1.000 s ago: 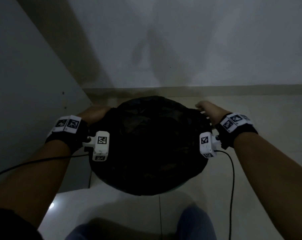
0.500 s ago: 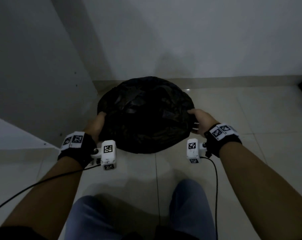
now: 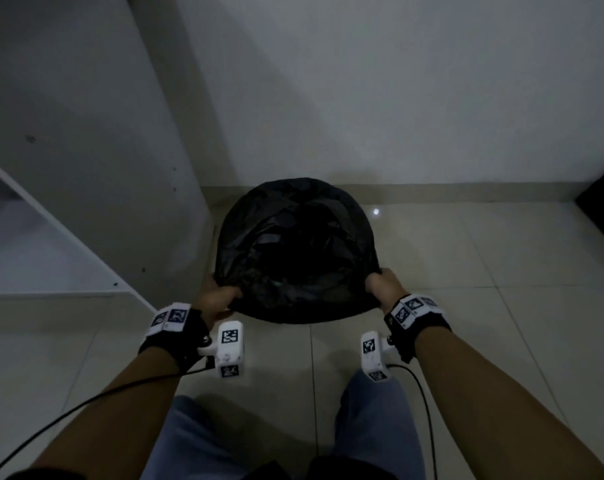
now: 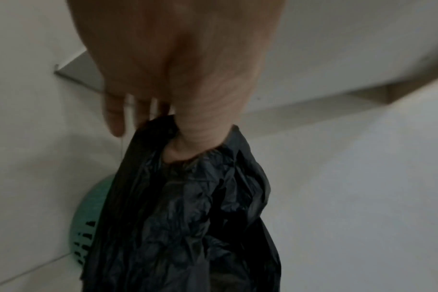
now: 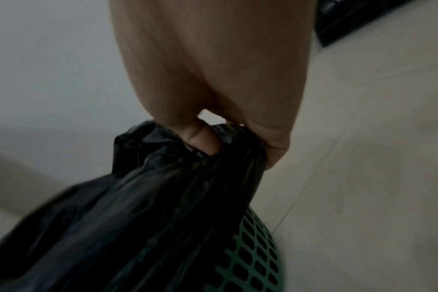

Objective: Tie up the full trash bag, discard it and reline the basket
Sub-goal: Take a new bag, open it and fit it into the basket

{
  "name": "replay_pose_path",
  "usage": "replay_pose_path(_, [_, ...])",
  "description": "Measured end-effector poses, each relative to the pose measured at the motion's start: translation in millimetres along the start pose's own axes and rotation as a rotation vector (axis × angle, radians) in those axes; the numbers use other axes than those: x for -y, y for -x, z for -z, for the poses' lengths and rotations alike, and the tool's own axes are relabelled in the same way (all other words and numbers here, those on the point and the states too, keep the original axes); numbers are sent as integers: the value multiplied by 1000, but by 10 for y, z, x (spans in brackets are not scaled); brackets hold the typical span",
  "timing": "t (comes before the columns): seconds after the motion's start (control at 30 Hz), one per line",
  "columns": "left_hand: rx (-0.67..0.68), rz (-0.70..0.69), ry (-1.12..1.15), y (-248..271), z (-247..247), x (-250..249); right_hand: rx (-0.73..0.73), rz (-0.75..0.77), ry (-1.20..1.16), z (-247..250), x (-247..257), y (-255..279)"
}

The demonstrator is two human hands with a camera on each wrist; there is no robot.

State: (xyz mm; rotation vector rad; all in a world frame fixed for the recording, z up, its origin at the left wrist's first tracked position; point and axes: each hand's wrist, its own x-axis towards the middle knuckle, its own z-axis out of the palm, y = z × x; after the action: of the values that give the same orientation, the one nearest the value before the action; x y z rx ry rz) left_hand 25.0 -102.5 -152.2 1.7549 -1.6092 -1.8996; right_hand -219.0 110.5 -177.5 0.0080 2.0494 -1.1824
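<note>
A black trash bag (image 3: 295, 251) fills a green perforated basket (image 5: 256, 254) on the tiled floor near the wall. My left hand (image 3: 219, 297) grips the bag's near-left rim; in the left wrist view the thumb is tucked into the black plastic (image 4: 188, 207) and the green basket (image 4: 85, 223) shows beside it. My right hand (image 3: 383, 287) pinches the near-right rim, with thumb and fingers closed on the plastic (image 5: 163, 207) in the right wrist view. The bag's mouth is stretched wide between the two hands. Its contents are too dark to make out.
A white cabinet (image 3: 85, 168) stands close on the left of the basket. The wall with its baseboard (image 3: 449, 192) runs just behind it. A dark object (image 3: 602, 209) sits at the far right. My legs in blue trousers (image 3: 286, 434) are below the hands.
The view has pulled back and up from the basket. Both hands slid from the sides of the rim to its near edge and now hold bunched plastic there.
</note>
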Motion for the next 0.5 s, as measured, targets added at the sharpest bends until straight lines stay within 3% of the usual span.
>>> replay_pose_path(0.1, [-56,-57,-118,-58,72,-88,-82,-54,123,-3,14,-46])
replay_pose_path(0.17, [-102,-168,-152,-144,128,-256,-263,-13,196,17,286,137])
replay_pose_path(0.23, [-169,-282,-168,-226,148,-492,-458,206,164,47,573,247])
replay_pose_path(0.3, [-200,-326,-150,-322,119,-710,-525,463,130,24,885,334])
replay_pose_path(0.4, [-196,-338,-153,-505,28,-902,-332,572,72,-197,1382,275])
replay_pose_path(0.5, [-148,-406,-266,-605,-135,-901,53,352,-80,-601,1806,78])
